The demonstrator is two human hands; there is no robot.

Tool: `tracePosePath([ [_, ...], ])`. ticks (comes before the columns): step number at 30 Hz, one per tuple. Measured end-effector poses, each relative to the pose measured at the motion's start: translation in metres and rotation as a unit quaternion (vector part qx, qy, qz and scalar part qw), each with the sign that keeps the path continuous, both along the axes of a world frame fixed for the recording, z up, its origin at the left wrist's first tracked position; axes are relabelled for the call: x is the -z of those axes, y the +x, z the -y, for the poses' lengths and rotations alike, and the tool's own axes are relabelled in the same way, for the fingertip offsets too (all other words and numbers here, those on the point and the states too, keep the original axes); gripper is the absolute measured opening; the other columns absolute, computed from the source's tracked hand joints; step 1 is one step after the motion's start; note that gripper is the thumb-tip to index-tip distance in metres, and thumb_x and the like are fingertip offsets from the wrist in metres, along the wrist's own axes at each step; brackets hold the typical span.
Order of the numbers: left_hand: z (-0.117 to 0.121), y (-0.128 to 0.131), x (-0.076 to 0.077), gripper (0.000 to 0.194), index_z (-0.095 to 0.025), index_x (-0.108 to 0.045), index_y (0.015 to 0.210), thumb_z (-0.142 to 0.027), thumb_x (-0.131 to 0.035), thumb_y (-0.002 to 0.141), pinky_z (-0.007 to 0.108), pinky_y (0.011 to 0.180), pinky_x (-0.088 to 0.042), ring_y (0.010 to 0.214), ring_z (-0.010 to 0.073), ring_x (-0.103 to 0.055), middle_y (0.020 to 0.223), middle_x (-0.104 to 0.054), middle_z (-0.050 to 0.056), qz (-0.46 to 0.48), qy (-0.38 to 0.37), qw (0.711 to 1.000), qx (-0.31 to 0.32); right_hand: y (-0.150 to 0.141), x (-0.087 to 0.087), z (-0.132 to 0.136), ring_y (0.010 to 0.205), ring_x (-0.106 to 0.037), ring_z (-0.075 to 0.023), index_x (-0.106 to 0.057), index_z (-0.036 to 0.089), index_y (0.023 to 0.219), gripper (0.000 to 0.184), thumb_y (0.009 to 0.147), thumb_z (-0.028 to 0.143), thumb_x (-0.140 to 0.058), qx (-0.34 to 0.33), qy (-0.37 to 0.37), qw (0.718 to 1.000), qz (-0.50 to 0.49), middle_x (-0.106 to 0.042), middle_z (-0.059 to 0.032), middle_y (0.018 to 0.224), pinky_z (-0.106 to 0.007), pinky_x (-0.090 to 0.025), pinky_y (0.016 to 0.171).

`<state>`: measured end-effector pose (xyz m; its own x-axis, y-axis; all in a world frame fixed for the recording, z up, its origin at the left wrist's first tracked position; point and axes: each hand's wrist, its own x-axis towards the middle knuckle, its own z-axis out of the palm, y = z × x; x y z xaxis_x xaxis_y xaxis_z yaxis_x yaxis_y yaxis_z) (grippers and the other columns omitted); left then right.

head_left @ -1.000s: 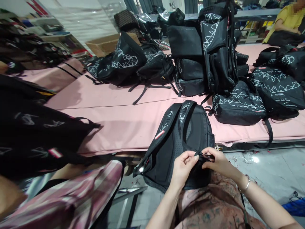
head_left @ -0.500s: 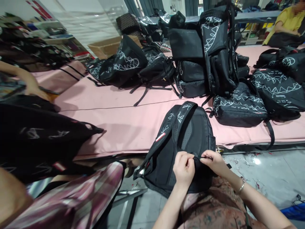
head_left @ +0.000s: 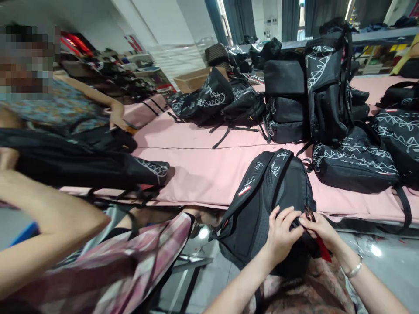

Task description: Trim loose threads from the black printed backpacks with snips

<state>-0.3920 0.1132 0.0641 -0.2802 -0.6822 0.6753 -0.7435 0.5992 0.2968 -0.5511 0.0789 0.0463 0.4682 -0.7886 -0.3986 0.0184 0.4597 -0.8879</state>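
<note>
A black backpack (head_left: 252, 218) leans against the table edge in front of me. Its padded shoulder straps (head_left: 278, 172) face up and carry white scribbled line patterns and a small red-and-white label. My left hand (head_left: 284, 233) bends over the lower right part of the bag, thumb and fingers closed on its black fabric; the exact spot gripped is hidden. Close beside it, my right hand (head_left: 319, 229) is closed around small dark thread snips (head_left: 309, 213), tips pointing up. Something red (head_left: 324, 250) hangs below that palm. Both hands nearly touch at the fingertips.
On the pink-covered table (head_left: 193, 174), black backpacks lie and stand in a pile (head_left: 327, 96) at the right. More bags lie at the back by an open cardboard box (head_left: 196, 79). To my left, a co-worker's bare arm (head_left: 55, 226) and another black bag (head_left: 91, 161) are close.
The view has turned left, so the scene sits further right. My left hand's fingers have spread and shifted over the fabric, and the snips show clearly in my right hand. The co-worker's bag has swung up.
</note>
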Motion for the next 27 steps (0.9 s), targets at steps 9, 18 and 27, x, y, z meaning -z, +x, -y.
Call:
tracePosePath([
  [9,-0.030,0.036,-0.071,0.013,-0.016,-0.053,0.087,-0.029,-0.050,0.085,0.037,0.075,-0.050,0.075,0.0201,-0.064,0.067,-0.065,0.003,-0.562,0.236,0.791,0.048,0.006,-0.002,-0.001,0.058,-0.039,-0.0108,-0.046,0.014,0.065,0.045,0.070,0.058,-0.056,0.001,-0.186,0.973,-0.134,-0.042,0.0004,0.061,-0.022,-0.032,0.055],
  [18,-0.041,0.125,-0.129,0.038,-0.013,-0.059,0.080,-0.036,-0.078,0.057,0.015,0.047,-0.046,0.050,0.0047,-0.051,0.062,-0.057,-0.003,-0.769,0.020,0.624,-0.140,-0.037,0.014,-0.019,0.070,-0.052,-0.0175,-0.057,0.016,0.075,0.035,0.076,0.051,-0.056,-0.019,-0.219,0.955,-0.200,-0.055,-0.0044,0.073,-0.025,-0.042,0.064],
  [27,-0.043,0.037,-0.070,0.034,-0.012,-0.055,0.088,-0.045,-0.055,0.079,0.013,0.033,-0.024,0.031,0.0035,-0.038,0.052,-0.056,-0.001,-0.666,0.409,0.622,-0.044,-0.056,0.006,-0.031,0.105,-0.052,-0.0219,-0.047,0.019,0.113,0.040,0.081,0.043,-0.054,0.129,-0.275,0.928,-0.214,-0.055,-0.0100,0.113,-0.032,-0.042,0.089],
])
